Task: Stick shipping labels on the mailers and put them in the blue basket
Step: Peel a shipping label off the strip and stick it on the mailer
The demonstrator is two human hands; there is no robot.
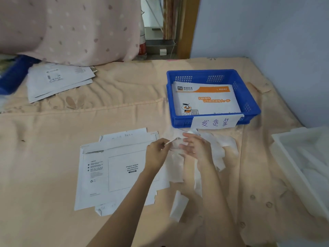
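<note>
Mailer (114,173) lies flat on the bedspread (53,139) under our left hand (156,152), which pinches a label strip (170,141); right hand (195,148) spread, fingers relaxed. Blue basket (249,97) holds printed mailers (204,100).

On the bed (53,157), a flat mailer (114,172) lies near the front. Right of and behind it stands a basket (249,97) with a mailer (204,100) inside. A stack of mailers (58,81) lies far left, behind. Paper scraps (222,148) lie just before the basket.
</note>
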